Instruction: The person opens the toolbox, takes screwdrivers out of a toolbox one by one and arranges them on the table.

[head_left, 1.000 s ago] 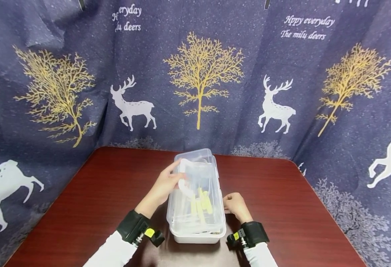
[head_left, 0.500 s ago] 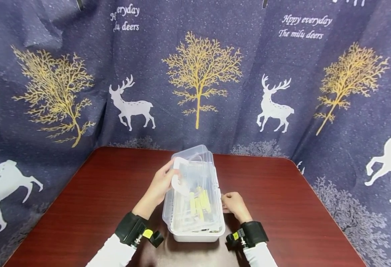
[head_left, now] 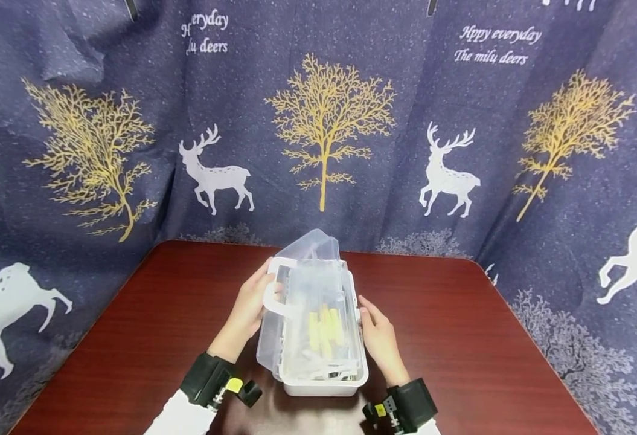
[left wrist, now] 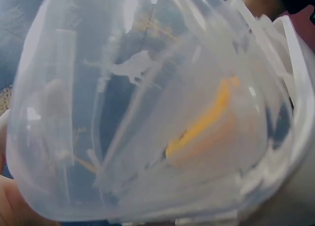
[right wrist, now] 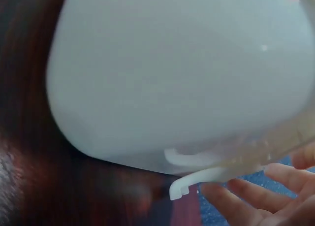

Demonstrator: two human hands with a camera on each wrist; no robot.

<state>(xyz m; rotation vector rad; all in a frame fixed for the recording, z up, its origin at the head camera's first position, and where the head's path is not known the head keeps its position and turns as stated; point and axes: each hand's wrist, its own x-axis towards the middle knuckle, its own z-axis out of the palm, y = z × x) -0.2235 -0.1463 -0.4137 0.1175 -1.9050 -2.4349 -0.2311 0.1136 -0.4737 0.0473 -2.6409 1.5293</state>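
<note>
A storage box with a white base (head_left: 320,389) stands mid-table, its clear lid (head_left: 270,344) tilted up and leaning over to the left. At the lid's white handle (head_left: 279,309), my left hand (head_left: 246,307) grips the lid. Several yellow sticks (head_left: 326,331) show inside the box; through the lid in the left wrist view, a yellow-orange one (left wrist: 202,122) is blurred. My right hand (head_left: 380,339) rests along the box's right side, fingers extended. In the right wrist view those fingers (right wrist: 256,196) lie beside a white latch (right wrist: 197,180) that sticks outward.
The red-brown wooden table (head_left: 448,338) extends on both sides of the box. Behind it hangs a dark blue curtain (head_left: 378,229) with deer and trees. Both wrists carry black straps (head_left: 415,403) with small cameras.
My left hand has drawn the lid up and leftward, tipping it off the base. The right hand's curled fingers have straightened and moved slightly forward along the box's side.
</note>
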